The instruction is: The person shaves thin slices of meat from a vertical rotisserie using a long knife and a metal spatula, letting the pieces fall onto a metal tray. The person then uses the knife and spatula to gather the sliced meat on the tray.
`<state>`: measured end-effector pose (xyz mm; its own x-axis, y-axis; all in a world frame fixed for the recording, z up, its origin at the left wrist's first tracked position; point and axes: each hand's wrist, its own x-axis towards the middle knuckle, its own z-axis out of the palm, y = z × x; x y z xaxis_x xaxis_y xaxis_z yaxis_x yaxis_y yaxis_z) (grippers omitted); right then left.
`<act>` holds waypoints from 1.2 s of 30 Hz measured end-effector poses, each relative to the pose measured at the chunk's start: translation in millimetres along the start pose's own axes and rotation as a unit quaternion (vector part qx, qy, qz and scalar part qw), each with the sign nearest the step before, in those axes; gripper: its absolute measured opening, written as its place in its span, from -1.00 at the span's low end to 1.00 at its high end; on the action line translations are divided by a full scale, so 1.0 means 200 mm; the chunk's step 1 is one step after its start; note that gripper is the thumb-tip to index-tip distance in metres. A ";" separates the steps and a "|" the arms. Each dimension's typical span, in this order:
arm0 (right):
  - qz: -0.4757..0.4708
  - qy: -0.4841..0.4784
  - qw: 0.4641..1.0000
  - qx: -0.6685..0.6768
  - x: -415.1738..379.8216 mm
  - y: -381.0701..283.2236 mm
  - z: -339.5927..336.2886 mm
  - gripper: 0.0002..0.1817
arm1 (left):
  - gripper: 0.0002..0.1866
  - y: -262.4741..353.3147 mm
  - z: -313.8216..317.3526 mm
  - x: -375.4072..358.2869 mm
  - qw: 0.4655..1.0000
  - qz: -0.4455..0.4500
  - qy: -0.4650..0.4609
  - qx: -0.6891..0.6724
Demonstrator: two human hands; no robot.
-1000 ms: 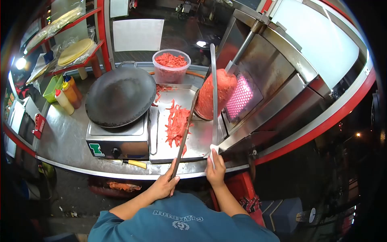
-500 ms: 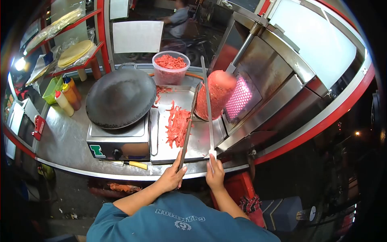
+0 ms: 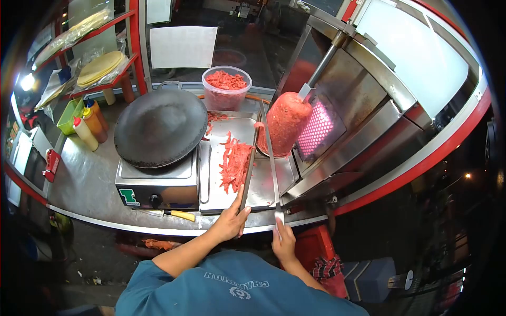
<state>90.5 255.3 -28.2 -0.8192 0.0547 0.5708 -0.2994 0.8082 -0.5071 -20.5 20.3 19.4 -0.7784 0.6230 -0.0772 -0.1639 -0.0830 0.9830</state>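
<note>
The right hand (image 3: 284, 242) is closed around the white handle of a long knife (image 3: 273, 166), whose blade slants up past the near left side of the meat cone (image 3: 289, 124); whether the edge touches the meat cannot be told. The left hand (image 3: 229, 221) is closed on the lower end of a long dark bar (image 3: 249, 174), thumb and fingers on its sides, the bar reaching up to the left of the knife. A small curl of meat (image 3: 259, 125) shows at the cone's left side, near the bar's upper end. The cone sits on a metal spit (image 3: 324, 64), tilted in this view, just beside a glowing heater (image 3: 316, 128). Left of the bar, red strips (image 3: 232, 160) lie in a metal tray (image 3: 266, 194). A clear tub (image 3: 224, 100) of red meat pieces sits beyond the tray. To the left, a dark round pan (image 3: 161, 126) rests on a stove (image 3: 174, 194), with a yellow-handled knife (image 3: 182, 215) in front of it. Farther left are squeeze bottles (image 3: 86, 134) and a green basket (image 3: 67, 120), and flatbreads (image 3: 100, 68) lie on a red-edged shelf (image 3: 118, 76).
</note>
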 end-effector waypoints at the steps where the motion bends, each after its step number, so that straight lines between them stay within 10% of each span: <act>1: 0.060 -0.025 0.997 0.032 -0.19 0.02 -0.02 -0.51 | -0.12 0.00 -0.01 0.01 1.000 0.003 -0.008 -0.014; 9: 0.037 -0.036 0.999 0.016 0.27 -0.11 0.00 -0.45 | -0.18 0.02 0.02 0.08 0.999 0.014 0.007 -0.042; 14: 0.095 -0.081 0.992 0.004 -0.07 -0.13 -0.11 -0.45 | -0.54 0.05 -0.02 0.14 0.974 -0.005 -0.020 -0.224; 17: 0.079 -0.047 0.994 0.061 -0.26 -0.14 -0.13 -0.44 | -0.33 0.06 -0.07 0.15 0.927 -0.043 -0.064 -0.368; 21: 0.038 -0.068 0.996 0.040 0.11 -0.20 -0.06 -0.38 | -0.58 -0.06 -0.13 0.20 0.868 -0.044 -0.118 -0.480; 26: 0.349 -0.143 0.846 0.378 0.10 -0.36 -0.05 -0.32 | -0.39 -0.01 -0.24 0.05 0.844 -0.094 -0.134 -0.510; 36: 0.133 -0.053 0.962 0.232 -0.09 -0.50 0.07 -0.45 | -0.46 -0.08 -0.49 -0.69 0.913 -0.117 -0.009 -0.390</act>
<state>127.7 164.9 3.3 -0.9351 0.1436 0.3239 -0.2377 0.4236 -0.8741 30.7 -139.7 -2.6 -0.6574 0.7069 -0.2610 -0.7125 -0.4705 0.5206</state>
